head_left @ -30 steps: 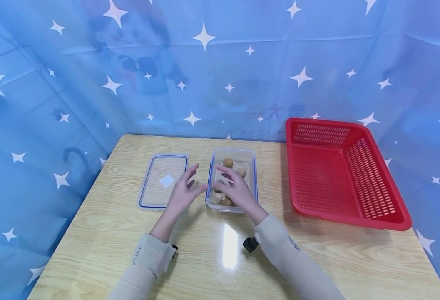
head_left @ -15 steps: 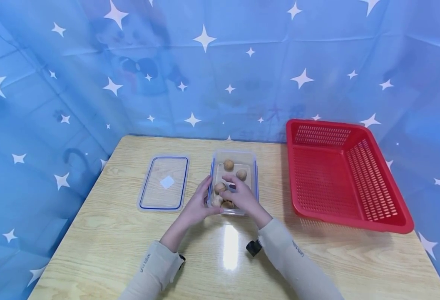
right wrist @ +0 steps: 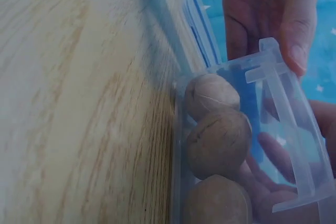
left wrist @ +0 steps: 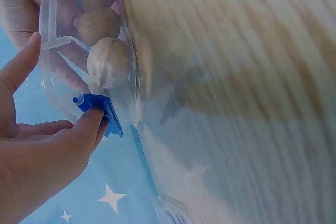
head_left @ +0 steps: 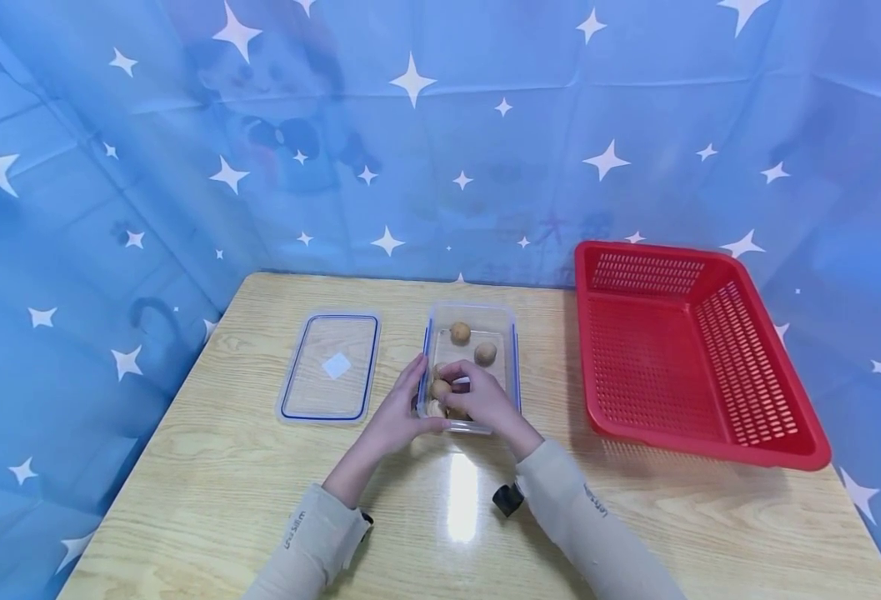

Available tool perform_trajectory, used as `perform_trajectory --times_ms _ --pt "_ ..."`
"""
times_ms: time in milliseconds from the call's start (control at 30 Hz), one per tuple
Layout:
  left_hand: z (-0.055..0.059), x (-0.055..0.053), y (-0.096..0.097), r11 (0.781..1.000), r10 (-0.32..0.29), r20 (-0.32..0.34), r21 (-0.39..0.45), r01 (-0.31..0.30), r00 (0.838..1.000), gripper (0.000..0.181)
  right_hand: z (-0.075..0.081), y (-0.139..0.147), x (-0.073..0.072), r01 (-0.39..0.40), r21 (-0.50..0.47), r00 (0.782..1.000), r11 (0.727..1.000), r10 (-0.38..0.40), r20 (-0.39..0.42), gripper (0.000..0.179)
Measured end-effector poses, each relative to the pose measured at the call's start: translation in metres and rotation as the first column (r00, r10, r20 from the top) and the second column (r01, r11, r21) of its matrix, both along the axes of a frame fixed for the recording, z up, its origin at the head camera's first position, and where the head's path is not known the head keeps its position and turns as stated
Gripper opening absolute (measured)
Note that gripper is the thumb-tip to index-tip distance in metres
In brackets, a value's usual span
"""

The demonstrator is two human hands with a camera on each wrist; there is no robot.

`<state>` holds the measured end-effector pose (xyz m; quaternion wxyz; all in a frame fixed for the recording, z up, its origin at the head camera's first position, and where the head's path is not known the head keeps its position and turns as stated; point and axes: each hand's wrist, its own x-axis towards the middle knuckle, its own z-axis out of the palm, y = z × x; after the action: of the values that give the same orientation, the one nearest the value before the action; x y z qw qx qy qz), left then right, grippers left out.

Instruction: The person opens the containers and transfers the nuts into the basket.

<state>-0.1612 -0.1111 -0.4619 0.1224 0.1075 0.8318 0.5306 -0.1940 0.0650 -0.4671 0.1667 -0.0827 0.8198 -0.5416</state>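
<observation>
A clear plastic food container (head_left: pixel 506 320) with blue side clips stands on the table, several walnuts inside. One walnut (head_left: pixel 460 332) lies at its far end and another (head_left: pixel 485 353) near the right wall; more are bunched at the near end. My left hand (head_left: pixel 398 417) holds the container's near left corner, fingers on the blue clip (left wrist: pixel 107 114), thumb along the near wall. My right hand (head_left: pixel 485 400) reaches into the container from the right and pinches a walnut (head_left: pixel 439 389) between thumb and fingers. In the right wrist view the near wall partly covers those fingers.
A clear lid (head_left: pixel 335 392) with a blue seal and a white label lies left of the container. To the right stands a large red plastic basket (head_left: pixel 635 358). A blue star-patterned curtain (head_left: pixel 440 167) hangs behind the wooden table (head_left: pixel 207 467).
My left hand has moved right from beside the container and taken hold of its corner. My right hand has lowered into the container, and its fingers have closed on a walnut.
</observation>
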Motion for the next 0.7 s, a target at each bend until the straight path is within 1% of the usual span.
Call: perform_trajectory --times_ms 100,300,400,567,700 --pt "0.0006 0.0006 0.0006 1.000 -0.005 0.001 -0.006 0.005 1.000 0.104 -0.0013 0.0003 -0.0004 -0.009 0.007 1.000 1.000 0.009 -0.002 0.039" --pt "0.0019 0.0018 0.0008 1.000 0.001 -0.002 -0.025 -0.001 1.000 0.104 -0.0016 -0.0011 -0.0012 -0.028 0.065 1.000 0.997 0.028 0.010 0.041" --pt "0.0020 0.0022 0.0004 0.999 -0.005 -0.008 -0.033 0.005 1.000 0.104 -0.0009 -0.0020 -0.0010 -0.044 0.083 0.999 0.996 0.044 0.001 0.041" --pt "0.0004 0.0015 0.0001 1.000 -0.011 -0.015 -0.022 0.010 1.000 0.105 -0.0016 -0.0028 -0.0012 -0.052 0.084 0.998 0.995 0.054 -0.020 0.040" --pt "0.0002 0.0006 0.0005 0.999 -0.009 -0.023 -0.033 0.008 1.000 0.104 -0.0020 -0.0027 -0.0013 -0.051 0.075 0.997 0.996 0.054 -0.047 0.038"
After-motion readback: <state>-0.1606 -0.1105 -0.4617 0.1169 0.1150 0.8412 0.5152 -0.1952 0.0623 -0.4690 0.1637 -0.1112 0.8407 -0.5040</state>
